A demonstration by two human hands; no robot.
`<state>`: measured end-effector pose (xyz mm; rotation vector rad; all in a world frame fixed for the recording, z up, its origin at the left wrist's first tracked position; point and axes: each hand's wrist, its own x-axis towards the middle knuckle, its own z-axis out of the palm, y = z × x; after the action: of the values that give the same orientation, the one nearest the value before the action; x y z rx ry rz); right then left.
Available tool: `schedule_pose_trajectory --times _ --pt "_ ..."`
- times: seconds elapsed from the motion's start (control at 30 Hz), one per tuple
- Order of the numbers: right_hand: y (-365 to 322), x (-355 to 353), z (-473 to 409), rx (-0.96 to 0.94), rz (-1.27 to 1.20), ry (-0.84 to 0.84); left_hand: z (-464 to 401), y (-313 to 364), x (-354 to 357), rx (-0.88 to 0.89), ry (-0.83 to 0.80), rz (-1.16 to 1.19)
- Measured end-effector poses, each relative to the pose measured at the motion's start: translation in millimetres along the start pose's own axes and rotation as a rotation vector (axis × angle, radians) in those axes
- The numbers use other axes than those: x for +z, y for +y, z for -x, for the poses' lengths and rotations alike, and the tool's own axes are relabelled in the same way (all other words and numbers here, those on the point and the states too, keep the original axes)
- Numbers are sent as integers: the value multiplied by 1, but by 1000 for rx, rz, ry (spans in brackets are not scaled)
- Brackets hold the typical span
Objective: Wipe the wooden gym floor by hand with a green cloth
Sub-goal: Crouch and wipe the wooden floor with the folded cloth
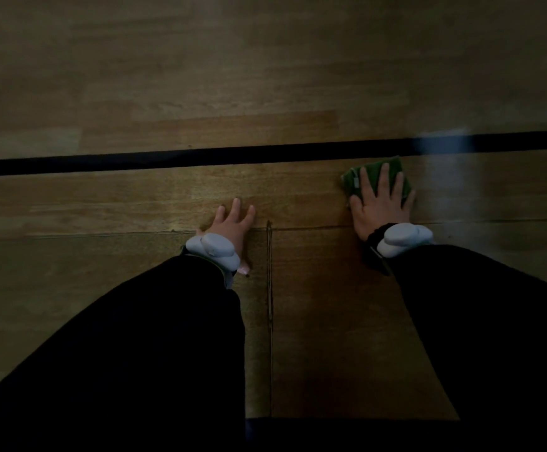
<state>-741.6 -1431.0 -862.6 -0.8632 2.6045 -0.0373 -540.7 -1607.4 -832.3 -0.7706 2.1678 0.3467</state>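
The wooden gym floor [265, 76] fills the dim view, its planks running left to right. A folded green cloth [393, 171] lies on the floor at the right, just below a black line. My right hand [378, 205] presses flat on the cloth with fingers spread, covering its near part. My left hand [233, 221] rests flat on the bare floor near the middle, fingers apart, holding nothing. Both wrists carry a pale grey band, and both arms wear dark sleeves.
A black painted line [233, 156] crosses the floor from left to right just beyond both hands. A thin seam [269, 288] between planks runs toward me between my arms. A pale glare [445, 141] sits over the line at the right.
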Motion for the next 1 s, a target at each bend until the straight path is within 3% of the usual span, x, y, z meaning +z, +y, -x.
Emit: schedule_pose_trajectory --times 0.13,0.53,0.73,1.0 --pt "-10 0 8 -77 21 -48 -2 1 -1 -7 -8 5" --pt "-108 42 82 -538 140 -137 -6 2 -2 0 -16 -36" --pt "-93 38 76 -571 125 -111 -4 10 -7 -32 -8 -74" --pt "-24 18 45 -301 90 -96 -3 9 -16 -23 -16 -162"
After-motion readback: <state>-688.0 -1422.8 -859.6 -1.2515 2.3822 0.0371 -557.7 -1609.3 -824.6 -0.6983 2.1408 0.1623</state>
